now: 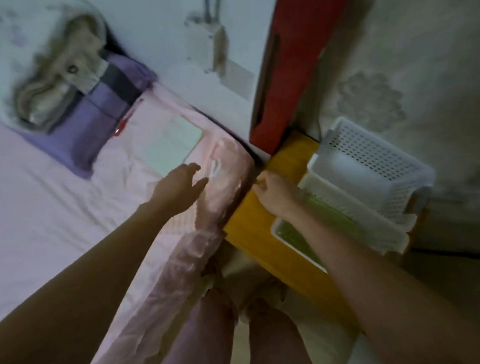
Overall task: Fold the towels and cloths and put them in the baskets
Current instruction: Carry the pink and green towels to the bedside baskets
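Observation:
A folded pale green cloth lies on the pink bed near its right edge. My left hand hovers just short of it, fingers straight and spread, holding nothing. My right hand is over the yellow table, fingers curled with nothing visible in them, right beside the lower white basket. That basket holds a green cloth, partly hidden by my right forearm. A second perforated white basket sits tilted on top of it and looks empty.
A purple pillow and a crumpled beige cloth lie at the head of the bed. A red panel stands behind the table against the wall. My legs are between bed and table.

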The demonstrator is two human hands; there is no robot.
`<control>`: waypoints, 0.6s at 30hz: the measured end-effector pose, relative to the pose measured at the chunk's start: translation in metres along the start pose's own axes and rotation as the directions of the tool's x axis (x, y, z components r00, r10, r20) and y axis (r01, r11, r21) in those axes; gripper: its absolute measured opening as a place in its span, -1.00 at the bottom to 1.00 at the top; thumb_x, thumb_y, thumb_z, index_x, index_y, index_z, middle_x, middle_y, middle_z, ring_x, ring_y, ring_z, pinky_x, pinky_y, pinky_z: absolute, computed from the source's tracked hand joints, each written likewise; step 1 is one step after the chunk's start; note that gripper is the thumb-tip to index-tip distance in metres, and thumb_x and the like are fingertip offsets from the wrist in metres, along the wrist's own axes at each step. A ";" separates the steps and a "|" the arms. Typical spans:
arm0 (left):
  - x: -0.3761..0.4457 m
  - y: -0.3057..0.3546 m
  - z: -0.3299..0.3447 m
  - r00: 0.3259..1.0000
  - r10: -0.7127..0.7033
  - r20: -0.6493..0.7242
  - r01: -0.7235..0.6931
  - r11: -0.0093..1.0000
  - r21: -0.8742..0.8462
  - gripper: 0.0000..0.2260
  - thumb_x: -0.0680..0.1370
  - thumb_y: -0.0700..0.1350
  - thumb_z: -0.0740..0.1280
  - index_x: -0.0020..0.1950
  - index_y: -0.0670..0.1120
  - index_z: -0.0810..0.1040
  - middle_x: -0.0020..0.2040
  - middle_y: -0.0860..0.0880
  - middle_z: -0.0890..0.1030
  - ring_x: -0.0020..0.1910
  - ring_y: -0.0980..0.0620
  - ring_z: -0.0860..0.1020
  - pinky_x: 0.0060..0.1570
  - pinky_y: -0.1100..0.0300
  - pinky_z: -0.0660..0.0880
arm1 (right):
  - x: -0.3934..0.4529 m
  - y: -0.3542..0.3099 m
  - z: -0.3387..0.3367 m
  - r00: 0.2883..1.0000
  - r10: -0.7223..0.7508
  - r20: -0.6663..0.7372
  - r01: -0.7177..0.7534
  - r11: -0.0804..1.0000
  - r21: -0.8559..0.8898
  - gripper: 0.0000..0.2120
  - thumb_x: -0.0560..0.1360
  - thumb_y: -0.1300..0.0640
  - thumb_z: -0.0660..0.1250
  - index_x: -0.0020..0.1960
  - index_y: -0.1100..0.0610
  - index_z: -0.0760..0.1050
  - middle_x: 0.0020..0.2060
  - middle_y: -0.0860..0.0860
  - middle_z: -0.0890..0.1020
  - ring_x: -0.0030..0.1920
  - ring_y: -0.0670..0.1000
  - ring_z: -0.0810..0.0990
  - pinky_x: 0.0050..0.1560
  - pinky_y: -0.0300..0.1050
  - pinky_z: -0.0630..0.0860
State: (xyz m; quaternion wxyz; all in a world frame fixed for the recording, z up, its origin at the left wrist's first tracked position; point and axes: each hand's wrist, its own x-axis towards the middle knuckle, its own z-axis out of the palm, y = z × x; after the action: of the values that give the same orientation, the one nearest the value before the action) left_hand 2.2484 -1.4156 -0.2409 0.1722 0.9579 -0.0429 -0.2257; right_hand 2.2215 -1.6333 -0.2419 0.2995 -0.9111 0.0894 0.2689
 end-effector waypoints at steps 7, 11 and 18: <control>-0.009 -0.133 0.022 0.876 -0.480 0.046 0.457 0.794 -0.401 -0.49 0.61 0.05 0.22 0.45 -0.22 0.26 0.37 -0.24 0.41 0.34 -0.18 0.39 0.29 0.05 0.30 | 0.053 -0.075 0.097 0.978 0.139 0.152 -0.176 0.947 0.268 -0.58 0.59 -0.01 0.22 0.33 0.23 0.38 0.24 0.17 0.48 0.23 0.15 0.46 0.23 -0.03 0.41; 0.003 -0.172 0.042 0.822 -0.536 0.189 0.542 0.639 -0.545 -0.46 0.60 0.09 0.21 0.46 -0.21 0.26 0.38 -0.20 0.42 0.34 -0.15 0.41 0.29 0.06 0.33 | 0.074 -0.084 0.141 0.948 0.261 0.184 -0.314 0.872 0.376 -0.39 0.56 -0.20 0.18 0.43 0.20 0.27 0.35 0.16 0.41 0.30 0.18 0.42 0.32 0.08 0.38; 0.016 -0.189 0.067 0.847 -0.445 0.290 0.516 0.562 -0.646 -0.47 0.61 0.12 0.17 0.46 -0.18 0.28 0.34 -0.13 0.45 0.22 -0.05 0.46 0.12 0.15 0.38 | 0.083 -0.086 0.205 0.939 0.241 0.245 -0.344 0.677 0.650 -0.41 0.58 -0.01 0.25 0.54 -0.05 0.09 0.35 -0.04 0.36 0.36 0.03 0.33 0.28 -0.06 0.34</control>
State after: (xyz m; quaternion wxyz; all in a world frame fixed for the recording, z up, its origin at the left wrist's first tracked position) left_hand 2.2334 -1.2622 -0.3694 0.4532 0.7809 0.3007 -0.3074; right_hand 2.2294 -1.4421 -0.3829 0.5722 -0.6886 0.3058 0.3239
